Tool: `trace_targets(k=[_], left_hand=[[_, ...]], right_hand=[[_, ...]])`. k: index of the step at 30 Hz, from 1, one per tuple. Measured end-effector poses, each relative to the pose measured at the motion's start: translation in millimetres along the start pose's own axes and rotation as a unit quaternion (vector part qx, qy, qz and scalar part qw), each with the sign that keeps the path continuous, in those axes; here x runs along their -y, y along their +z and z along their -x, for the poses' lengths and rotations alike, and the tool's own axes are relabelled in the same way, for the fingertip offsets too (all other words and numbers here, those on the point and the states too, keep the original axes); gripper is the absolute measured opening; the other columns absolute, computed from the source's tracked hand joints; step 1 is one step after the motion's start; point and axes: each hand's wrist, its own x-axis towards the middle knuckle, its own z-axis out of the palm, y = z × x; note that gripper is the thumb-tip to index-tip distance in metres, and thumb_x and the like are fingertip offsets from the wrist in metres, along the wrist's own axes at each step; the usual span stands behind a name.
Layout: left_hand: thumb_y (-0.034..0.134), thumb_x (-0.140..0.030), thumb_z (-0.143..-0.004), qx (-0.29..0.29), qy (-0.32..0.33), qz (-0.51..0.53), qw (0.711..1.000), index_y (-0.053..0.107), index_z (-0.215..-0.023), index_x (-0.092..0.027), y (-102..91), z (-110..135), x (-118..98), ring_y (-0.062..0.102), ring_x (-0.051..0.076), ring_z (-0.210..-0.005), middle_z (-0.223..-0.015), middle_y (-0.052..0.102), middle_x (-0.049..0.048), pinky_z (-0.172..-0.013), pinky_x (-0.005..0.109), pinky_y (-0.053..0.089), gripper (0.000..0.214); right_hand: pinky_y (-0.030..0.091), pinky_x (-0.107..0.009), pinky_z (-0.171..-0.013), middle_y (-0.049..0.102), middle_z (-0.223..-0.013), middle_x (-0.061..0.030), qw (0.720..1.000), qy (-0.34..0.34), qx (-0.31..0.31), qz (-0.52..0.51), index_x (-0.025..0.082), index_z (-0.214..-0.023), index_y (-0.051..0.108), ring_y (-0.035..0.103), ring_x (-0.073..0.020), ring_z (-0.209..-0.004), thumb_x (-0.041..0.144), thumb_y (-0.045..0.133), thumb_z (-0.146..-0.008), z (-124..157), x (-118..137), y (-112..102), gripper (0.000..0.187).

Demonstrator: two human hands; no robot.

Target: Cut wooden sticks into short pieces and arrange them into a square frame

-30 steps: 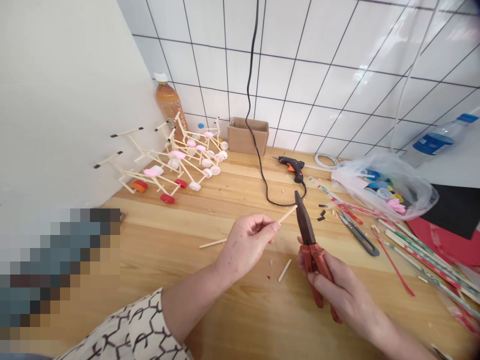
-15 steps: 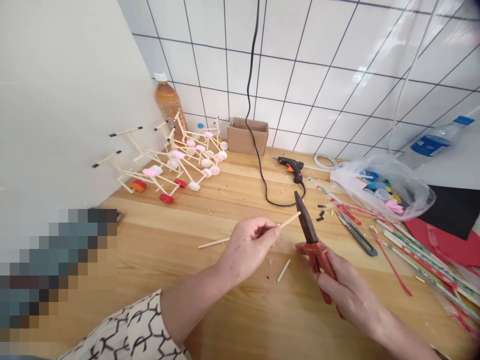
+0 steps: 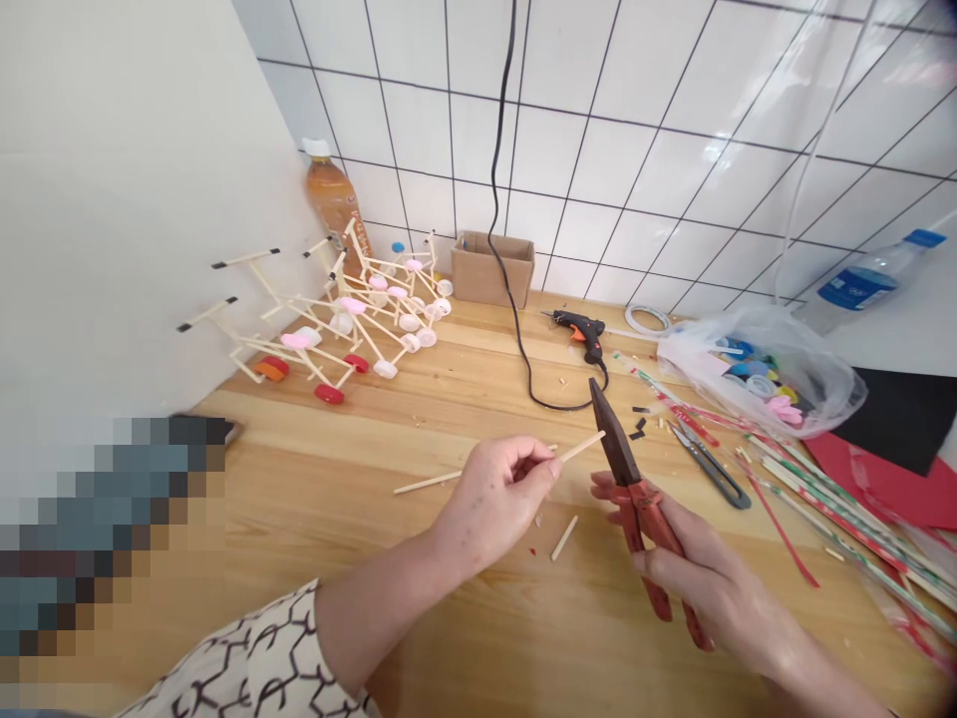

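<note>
My left hand [image 3: 497,496] pinches a thin wooden stick [image 3: 581,448] between thumb and fingers, its free end pointing right. My right hand [image 3: 699,575] grips the red handles of long-nosed pliers [image 3: 624,469], whose dark jaws point up and away. The stick's tip sits right beside the jaws. A short cut stick piece [image 3: 563,538] and a longer stick [image 3: 426,484] lie on the wooden table [image 3: 374,558] beneath my hands.
A stick-and-bottle-cap model [image 3: 340,319] stands at the back left by an orange drink bottle [image 3: 331,199]. A cardboard box [image 3: 493,267], a glue gun [image 3: 579,327] with its cord, snips [image 3: 710,464], a plastic bag of caps [image 3: 763,369] and coloured strips [image 3: 822,489] lie to the right.
My right hand has shifted slightly right and tilted the pliers. The stick's tip in my left hand now rests nearer the jaws.
</note>
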Motion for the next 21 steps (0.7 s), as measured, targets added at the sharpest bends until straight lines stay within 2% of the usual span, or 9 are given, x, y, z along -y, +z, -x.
trace_targets(k=[6, 9, 12, 14, 16, 19, 21], left_hand=[[0.052, -0.028, -0.079, -0.002, 0.010, 0.005, 1.000, 0.053, -0.064, -0.014, -0.2, -1.9, 1.4, 0.038, 0.007, -0.052, -0.056, 0.043, -0.0045, -0.049, 0.018, 0.030, 0.020], [0.051, -0.028, -0.079, -0.002, 0.011, 0.000, 1.000, 0.054, -0.064, -0.014, -0.5, -2.4, 1.6, 0.038, 0.007, -0.052, -0.055, 0.043, -0.0045, -0.049, 0.018, 0.030, 0.020], [0.051, -0.028, -0.079, -0.005, 0.018, -0.001, 1.000, 0.054, -0.065, -0.014, -0.4, -3.2, 2.7, 0.038, 0.007, -0.052, -0.055, 0.044, -0.0045, -0.050, 0.019, 0.031, 0.020], [0.051, -0.029, -0.079, -0.008, 0.019, -0.003, 1.000, 0.054, -0.065, -0.014, -0.3, -3.7, 3.4, 0.038, 0.007, -0.052, -0.055, 0.043, -0.0047, -0.050, 0.019, 0.031, 0.021], [0.052, -0.029, -0.079, -0.008, 0.019, -0.002, 1.000, 0.054, -0.065, -0.014, -0.3, -3.8, 3.4, 0.037, 0.007, -0.052, -0.055, 0.042, -0.0047, -0.050, 0.019, 0.030, 0.021], [0.052, -0.029, -0.079, -0.009, 0.022, 0.003, 1.000, 0.054, -0.065, -0.014, -0.6, -2.7, 1.6, 0.038, 0.007, -0.052, -0.055, 0.043, -0.0043, -0.049, 0.018, 0.030, 0.021], [0.052, -0.029, -0.079, -0.011, 0.024, 0.007, 1.000, 0.054, -0.065, -0.014, -0.9, -1.2, -0.3, 0.038, 0.007, -0.052, -0.055, 0.043, -0.0041, -0.049, 0.018, 0.030, 0.021]], right_hand=[[0.038, -0.021, -0.037, 0.045, -0.063, 0.0060, 1.000, 0.010, -0.008, -0.007, 0.019, -0.111, 0.045, 0.047, -0.0093, -0.043, 0.020, 0.042, -0.076, -2.9, -1.4, 2.3, 0.035], [0.045, -0.025, -0.049, 0.048, -0.056, 0.0053, 1.000, -0.011, -0.001, 0.001, 0.015, -0.106, 0.048, 0.052, -0.0129, -0.050, 0.024, 0.041, -0.078, -6.5, -3.9, 2.8, 0.031], [0.049, -0.029, -0.061, 0.055, -0.063, 0.0009, 0.999, -0.038, -0.020, 0.004, 0.015, -0.086, 0.054, 0.057, -0.0155, -0.061, 0.025, 0.043, -0.075, -9.2, -6.5, 1.4, 0.018], [0.049, -0.029, -0.062, 0.056, -0.065, -0.0003, 0.999, -0.036, -0.031, 0.010, 0.017, -0.076, 0.055, 0.057, -0.0159, -0.062, 0.024, 0.043, -0.075, -9.7, -7.2, -0.6, 0.014], [0.050, -0.030, -0.064, 0.059, -0.070, -0.0019, 0.998, -0.048, -0.042, 0.025, 0.017, -0.078, 0.058, 0.057, -0.0175, -0.067, 0.025, 0.044, -0.075, -9.4, -6.6, -2.2, 0.016], [0.049, -0.034, -0.076, 0.064, -0.090, -0.0057, 0.996, -0.071, -0.052, 0.033, 0.017, -0.096, 0.061, 0.060, -0.0212, -0.083, 0.027, 0.047, -0.076, -8.1, -3.7, -1.9, 0.026], [0.048, -0.036, -0.083, 0.064, -0.098, -0.0071, 0.996, -0.076, -0.049, 0.026, 0.017, -0.102, 0.060, 0.060, -0.0226, -0.091, 0.026, 0.047, -0.077, -7.2, -1.4, 0.6, 0.030]])
